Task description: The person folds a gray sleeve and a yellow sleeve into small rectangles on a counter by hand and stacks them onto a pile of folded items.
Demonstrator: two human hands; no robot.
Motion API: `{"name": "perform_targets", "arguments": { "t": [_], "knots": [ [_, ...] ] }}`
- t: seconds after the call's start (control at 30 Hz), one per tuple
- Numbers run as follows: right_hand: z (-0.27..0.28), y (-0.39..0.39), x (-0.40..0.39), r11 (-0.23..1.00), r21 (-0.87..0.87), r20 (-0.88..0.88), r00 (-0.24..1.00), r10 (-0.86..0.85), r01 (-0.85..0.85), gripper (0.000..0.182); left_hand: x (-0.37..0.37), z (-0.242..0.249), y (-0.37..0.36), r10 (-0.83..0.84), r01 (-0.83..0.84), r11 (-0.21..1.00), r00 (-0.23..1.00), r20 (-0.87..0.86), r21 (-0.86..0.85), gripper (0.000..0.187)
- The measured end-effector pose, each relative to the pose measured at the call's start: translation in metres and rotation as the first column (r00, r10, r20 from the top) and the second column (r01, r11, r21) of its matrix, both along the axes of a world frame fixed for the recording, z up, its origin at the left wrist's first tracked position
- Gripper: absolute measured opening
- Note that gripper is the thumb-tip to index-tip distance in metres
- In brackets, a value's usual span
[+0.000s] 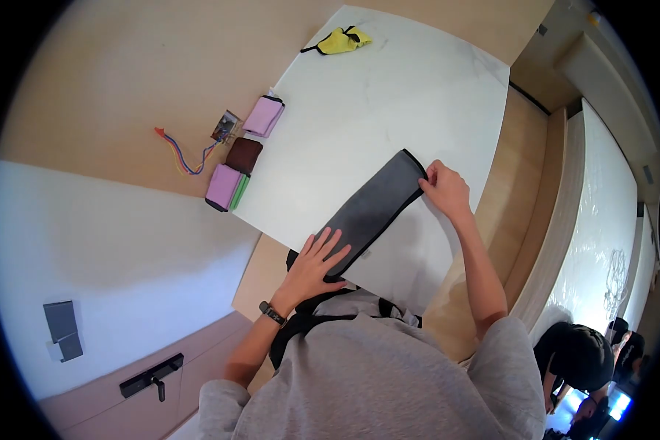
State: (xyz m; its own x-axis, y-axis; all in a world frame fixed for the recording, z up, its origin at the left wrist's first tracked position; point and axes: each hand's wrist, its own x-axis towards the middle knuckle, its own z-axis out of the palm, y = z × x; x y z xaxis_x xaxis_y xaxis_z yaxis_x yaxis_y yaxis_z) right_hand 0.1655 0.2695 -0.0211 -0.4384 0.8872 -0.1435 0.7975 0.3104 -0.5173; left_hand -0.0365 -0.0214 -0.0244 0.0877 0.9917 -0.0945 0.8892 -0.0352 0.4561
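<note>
A long grey cloth point(374, 205) with black edging lies folded into a strip on the white table, slanting from near my body toward the far right. My left hand point(319, 264) rests flat on its near end, fingers spread. At the far right corner, my right hand point(445, 188) pinches the black edge between thumb and fingers. The near end of the cloth is partly hidden under my left hand.
Folded pink cloths point(264, 116), a dark brown folded cloth point(243, 155) and a green folded cloth point(240, 192) line the table's left edge. A crumpled yellow cloth point(345, 41) lies at the far end of the white table point(330, 125). Another person point(576, 356) bends down at lower right.
</note>
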Motion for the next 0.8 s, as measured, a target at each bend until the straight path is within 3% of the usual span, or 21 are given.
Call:
{"name": "perform_targets", "arguments": {
  "t": [0.07,0.13,0.23,0.27,0.3,0.4,0.47,0.53,0.6,0.67,0.73,0.8],
  "knots": [
    [0.0,-0.004,0.001,0.997,-0.067,0.007,1.0,0.028,-0.027,0.018,-0.005,0.001,-0.006,-0.032,0.032,0.999,0.999,-0.001,-0.016,0.071],
    [-0.008,-0.004,-0.001,0.998,0.003,-0.061,0.996,0.065,-0.065,0.019,-0.014,-0.001,-0.012,-0.059,0.059,0.998,0.998,-0.004,-0.025,0.071],
    [-0.011,0.005,-0.011,0.995,0.001,-0.133,0.986,0.101,-0.102,0.018,-0.027,-0.015,-0.02,-0.11,0.11,0.994,0.984,-0.143,-0.007,0.068],
    [-0.013,0.009,-0.017,0.995,0.001,-0.135,0.985,0.103,-0.104,0.018,-0.029,-0.02,-0.021,-0.104,0.117,0.989,0.984,-0.146,0.089,0.066],
    [-0.015,0.013,-0.026,0.994,0.046,-0.162,0.981,0.109,-0.103,0.017,-0.03,-0.025,-0.024,-0.096,0.123,0.975,0.984,-0.148,0.184,0.064],
    [-0.022,0.02,-0.054,0.985,0.134,-0.201,0.97,0.137,-0.111,0.016,-0.025,-0.018,-0.018,-0.113,0.129,0.962,0.99,-0.08,0.241,0.052],
    [-0.026,0.019,-0.069,0.96,0.248,-0.267,0.943,0.197,-0.131,0.015,-0.018,-0.008,-0.016,-0.108,0.121,0.97,0.992,-0.072,0.213,0.05],
    [-0.027,0.008,-0.072,0.963,0.228,-0.23,0.953,0.198,-0.145,0.019,-0.011,-0.003,-0.013,-0.107,0.117,0.975,0.992,-0.064,0.187,0.048],
    [-0.024,-0.015,-0.065,0.856,0.504,-0.384,0.859,0.338,-0.113,0.034,-0.004,-0.002,-0.009,-0.09,0.099,0.969,0.995,-0.051,0.225,0.044],
    [-0.022,-0.042,-0.044,0.806,0.5,-0.338,0.785,0.52,-0.319,0.045,0.003,-0.003,-0.003,-0.098,0.108,0.962,0.994,-0.05,0.252,0.041],
    [-0.031,-0.075,-0.019,0.719,0.446,-0.372,0.62,0.691,-0.533,0.046,0.009,-0.006,0.001,-0.112,0.12,0.955,0.993,-0.045,0.27,0.039],
    [-0.018,-0.109,0.006,0.694,0.378,-0.382,0.58,0.72,-0.613,0.043,0.015,-0.011,0.006,-0.109,0.091,0.95,0.993,0.044,0.298,0.032]
  ]
}}
